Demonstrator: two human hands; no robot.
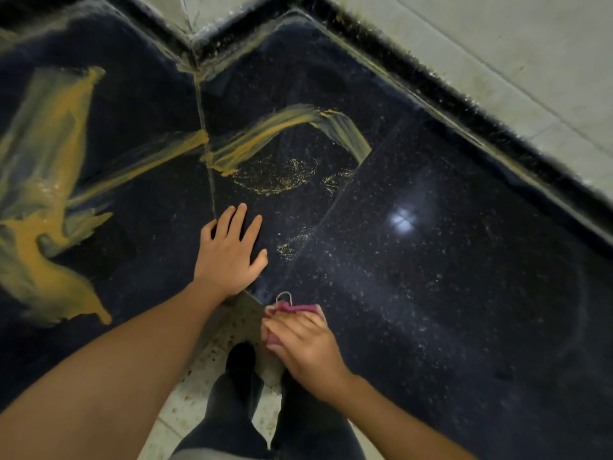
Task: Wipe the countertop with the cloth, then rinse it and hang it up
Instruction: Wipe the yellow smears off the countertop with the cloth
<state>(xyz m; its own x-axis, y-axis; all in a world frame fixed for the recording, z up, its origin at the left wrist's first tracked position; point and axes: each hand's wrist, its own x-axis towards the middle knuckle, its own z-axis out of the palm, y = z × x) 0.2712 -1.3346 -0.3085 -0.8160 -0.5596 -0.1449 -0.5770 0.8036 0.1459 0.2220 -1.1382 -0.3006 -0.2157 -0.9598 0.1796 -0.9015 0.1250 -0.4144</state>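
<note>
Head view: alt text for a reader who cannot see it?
A person's right hand grips a pink cloth at the near edge of a dark countertop smeared with yellow streaks; the left hand rests flat on it.

Crumpled pink cloth [296, 308] at smeared countertop [431, 277] edge

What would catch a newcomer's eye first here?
The yellow-orange smears on the dark countertop stand out: the biggest is at far left, and a curved streak crosses the centre. Next, the left hand lies flat on the counter, while the right hand grips a pink cloth at the near edge.
</note>
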